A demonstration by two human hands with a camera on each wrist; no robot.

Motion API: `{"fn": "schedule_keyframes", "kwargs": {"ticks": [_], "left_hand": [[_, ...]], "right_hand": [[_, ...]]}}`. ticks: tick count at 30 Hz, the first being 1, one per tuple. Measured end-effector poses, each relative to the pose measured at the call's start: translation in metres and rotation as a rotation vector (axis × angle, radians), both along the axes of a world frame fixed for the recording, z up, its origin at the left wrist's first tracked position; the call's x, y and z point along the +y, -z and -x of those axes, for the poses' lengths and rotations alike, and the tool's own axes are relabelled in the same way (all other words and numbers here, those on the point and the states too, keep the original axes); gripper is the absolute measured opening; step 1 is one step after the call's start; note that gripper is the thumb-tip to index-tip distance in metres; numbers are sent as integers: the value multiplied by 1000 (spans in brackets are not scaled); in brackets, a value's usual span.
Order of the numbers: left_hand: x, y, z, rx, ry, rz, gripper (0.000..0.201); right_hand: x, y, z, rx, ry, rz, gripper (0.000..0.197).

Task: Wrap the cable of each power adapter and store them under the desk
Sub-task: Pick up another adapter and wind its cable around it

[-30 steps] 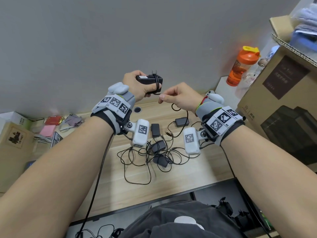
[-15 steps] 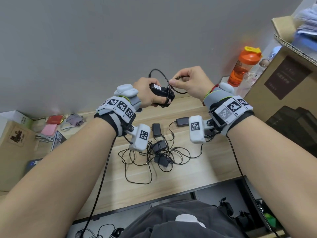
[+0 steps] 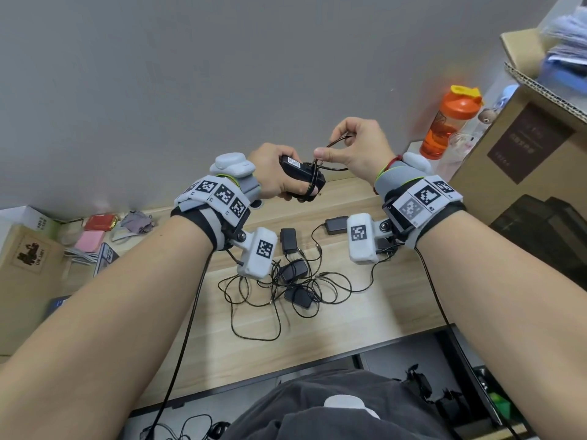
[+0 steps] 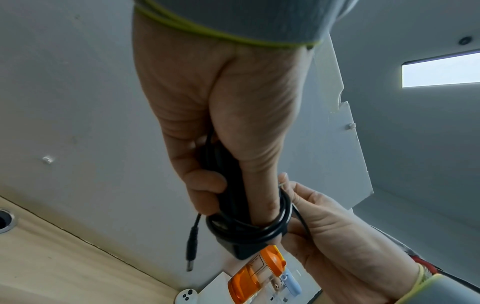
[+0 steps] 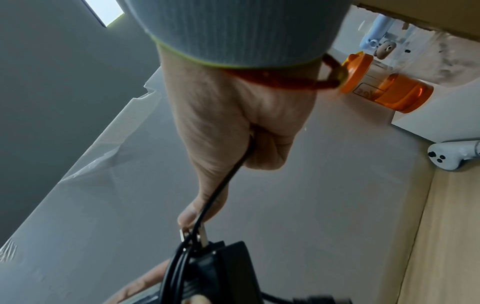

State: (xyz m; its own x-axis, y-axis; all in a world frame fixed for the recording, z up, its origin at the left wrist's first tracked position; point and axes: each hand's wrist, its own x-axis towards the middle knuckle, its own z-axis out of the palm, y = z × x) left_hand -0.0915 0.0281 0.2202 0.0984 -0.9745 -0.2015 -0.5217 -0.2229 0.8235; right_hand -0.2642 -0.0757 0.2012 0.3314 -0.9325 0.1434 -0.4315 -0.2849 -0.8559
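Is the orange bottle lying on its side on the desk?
No, the orange bottle stands upright at the far right, beside the cardboard box, as the head view shows.

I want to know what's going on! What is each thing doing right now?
Left hand: grips the adapter.
Adapter: held up, cable partly wound around it.
Right hand: pinches a cable loop.
Adapters on desk: cables loose and tangled.
Orange bottle: upright, lid closed.
Cardboard box: top flaps open.

The cardboard box (image 3: 30, 258) at nine o'clock reads "UN 3481"; the right wrist band (image 3: 422, 198) bears "R2"; print on the adapter's label (image 3: 293, 161) is too small to read
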Motion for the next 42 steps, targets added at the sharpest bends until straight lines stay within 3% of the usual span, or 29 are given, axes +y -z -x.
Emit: {"fn": "schedule_keyframes", "kwargs": {"ticks": [6, 11, 17, 22, 24, 26, 30, 33, 37, 42], "left_hand": [[1, 5, -1, -46, -7, -38, 38], [2, 5, 3, -47, 26, -64, 34], [0, 2, 7, -56, 52, -67, 30], [0, 0, 10, -42, 84, -90, 29], [1, -1, 11, -12, 66, -84, 30], [2, -1, 10, 36, 42, -78, 30], [-1, 3, 3, 21, 15, -66, 31], [-5, 8, -3, -85, 15, -78, 34], [-2, 18, -10, -242, 55, -119, 32], [1, 23, -3, -124, 93, -141, 32]], "right_hand": [[-5, 1, 4, -135, -49, -133, 36], [-10, -1, 7, 75, -75, 4, 37], [-5, -19, 10, 397, 7, 150, 58], [-6, -18, 10, 548, -3, 163, 72], [-7, -14, 12, 524, 0, 115, 74], [-7, -9, 14, 436, 11, 48, 64], [-8, 6, 16, -22, 6, -255, 42], [-12, 10, 21, -196, 45, -393, 36], [-20, 5, 29, -45, 46, -263, 28], [-22, 12, 33, 175, 106, -76, 30]]}}
